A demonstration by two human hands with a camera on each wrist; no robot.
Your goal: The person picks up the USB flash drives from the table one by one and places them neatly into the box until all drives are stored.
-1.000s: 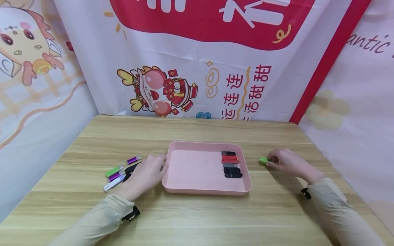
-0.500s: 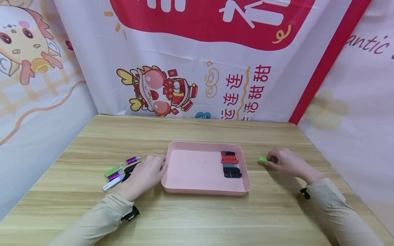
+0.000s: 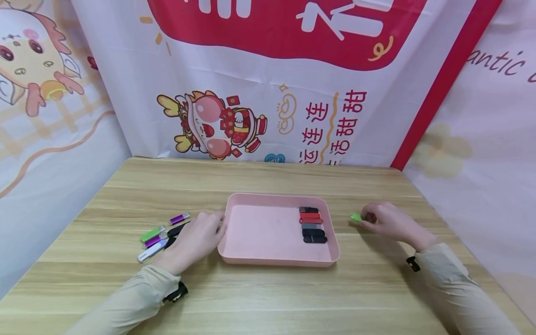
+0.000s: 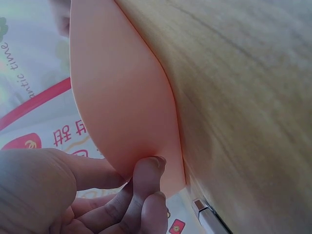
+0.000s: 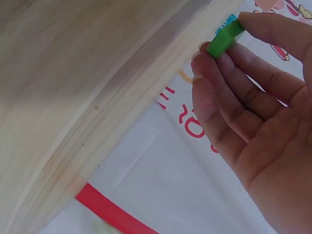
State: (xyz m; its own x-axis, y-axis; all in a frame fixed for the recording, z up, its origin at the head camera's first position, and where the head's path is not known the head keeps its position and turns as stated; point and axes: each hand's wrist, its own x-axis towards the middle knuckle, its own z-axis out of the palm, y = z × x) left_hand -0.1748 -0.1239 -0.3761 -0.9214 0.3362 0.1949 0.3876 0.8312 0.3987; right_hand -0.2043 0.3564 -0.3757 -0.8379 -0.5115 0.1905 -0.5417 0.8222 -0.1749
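Observation:
My left hand (image 3: 194,239) pinches the left wall of a pink tray (image 3: 261,235); in the left wrist view a fingertip (image 4: 148,168) presses the tray's outer side with the thumb at the rim. To the right of the tray, my right hand (image 3: 389,224) holds a small green USB stick (image 3: 355,217) between thumb and fingertips, and its green end (image 5: 223,41) shows in the right wrist view. Inside the tray's right side lies a column of USB sticks: a black one (image 3: 309,210), a red one (image 3: 311,217), and more dark ones (image 3: 314,232) below.
Left of the tray, partly behind my left hand, lie loose USB sticks: purple (image 3: 179,218), green (image 3: 153,233), white (image 3: 151,251) and black (image 3: 177,229). The wooden table (image 3: 268,302) ends at a printed cloth backdrop (image 3: 259,70) behind, with printed cloth on both sides.
Both hands keep their grips and nearly their places. The whole head view shifts slightly to the left; the tray and the sticks lie as before.

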